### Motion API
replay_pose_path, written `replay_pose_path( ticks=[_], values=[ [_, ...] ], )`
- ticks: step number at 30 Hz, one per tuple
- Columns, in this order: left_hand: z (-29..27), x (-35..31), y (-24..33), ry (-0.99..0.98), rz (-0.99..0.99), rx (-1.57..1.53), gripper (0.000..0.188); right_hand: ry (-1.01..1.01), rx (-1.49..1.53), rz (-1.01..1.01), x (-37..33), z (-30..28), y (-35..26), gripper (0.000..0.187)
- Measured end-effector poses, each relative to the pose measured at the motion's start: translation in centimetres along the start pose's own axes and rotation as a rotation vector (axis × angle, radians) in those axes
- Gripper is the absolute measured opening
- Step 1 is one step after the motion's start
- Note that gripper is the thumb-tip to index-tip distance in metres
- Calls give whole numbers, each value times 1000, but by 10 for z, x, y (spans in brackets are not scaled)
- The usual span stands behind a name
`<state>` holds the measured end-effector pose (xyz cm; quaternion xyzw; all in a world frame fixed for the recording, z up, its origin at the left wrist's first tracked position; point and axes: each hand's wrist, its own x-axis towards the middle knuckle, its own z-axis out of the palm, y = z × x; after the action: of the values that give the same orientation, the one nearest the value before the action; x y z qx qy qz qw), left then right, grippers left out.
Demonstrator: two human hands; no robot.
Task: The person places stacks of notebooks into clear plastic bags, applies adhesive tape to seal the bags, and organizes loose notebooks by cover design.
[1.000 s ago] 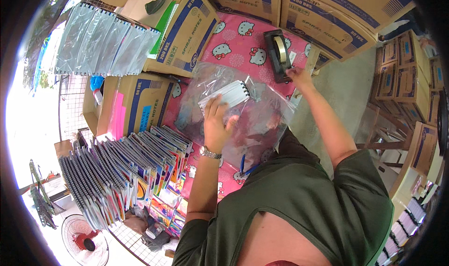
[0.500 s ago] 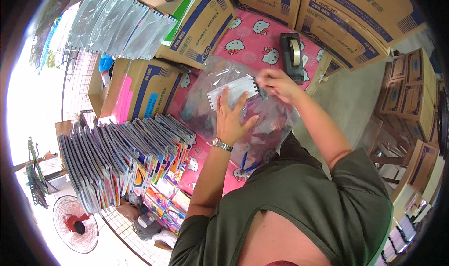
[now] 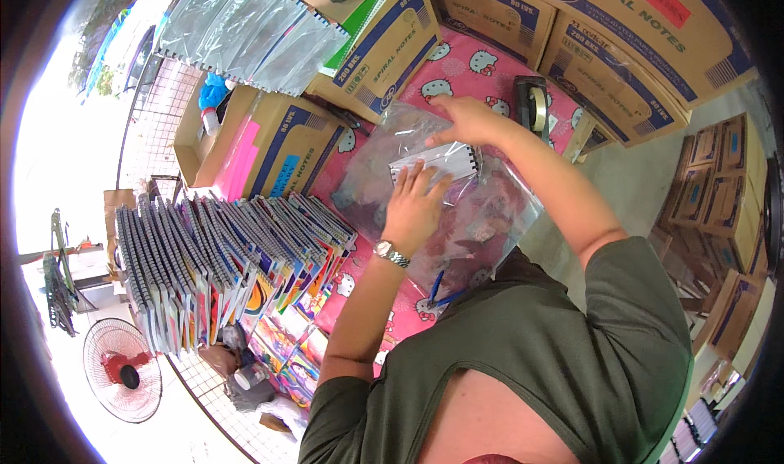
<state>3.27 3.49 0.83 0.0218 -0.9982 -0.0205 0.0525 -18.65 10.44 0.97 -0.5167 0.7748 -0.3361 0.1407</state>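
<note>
A small white spiral-bound pad (image 3: 454,161), with black coil on its edges, lies on a clear plastic sheet or bag (image 3: 482,227). My left hand (image 3: 415,209) rests on the pad's near side, fingers spread and flat. Over the far edge of the pad and plastic, my right hand (image 3: 472,123) has its thumb and fingers apart, holding nothing that I can see. Whether its fingertips touch the plastic I cannot tell. Blue pens (image 3: 438,285) lie by the near edge of the plastic, close to my shirt.
A pink patterned cloth (image 3: 457,68) covers the table. At its far right stands a black tape dispenser (image 3: 525,109). A long row of spiral notebooks (image 3: 220,260) fills the left, beside an open carton (image 3: 286,158). Plastic-wrapped notebooks (image 3: 245,35) and large cartons (image 3: 608,76) border the far side.
My right hand has moved from the pad's right coiled edge to its far side, and its fingers have spread. The left hand has slid toward the pad's near edge. The view has shifted slightly.
</note>
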Motion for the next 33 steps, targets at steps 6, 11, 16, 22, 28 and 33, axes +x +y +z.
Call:
replay_pose_path(
  ticks=[6, 11, 16, 22, 28, 33],
  values=[
    [-58, 31, -50, 47, -164, -689, 40, -582, 324, -5, 21, 4, 17, 55],
    [9, 17, -93, 125, -475, -1175, 54, -356, 851, 59, 4, 15, 30, 52],
    [38, -3, -106, 43, -229, -1266, 85, -406, 510, -214, -22, 10, 14, 56],
    [14, -3, -47, 208, -45, -515, 52, -90, -23, -385, -73, 16, -20, 65],
    [27, 6, -43, 286, -301, -306, 26, -99, -7, 28, -52, 39, -37, 54],
    [11, 27, -31, 136, -585, -421, 30, -74, 112, 246, -47, 7, -44, 47]
  ],
)
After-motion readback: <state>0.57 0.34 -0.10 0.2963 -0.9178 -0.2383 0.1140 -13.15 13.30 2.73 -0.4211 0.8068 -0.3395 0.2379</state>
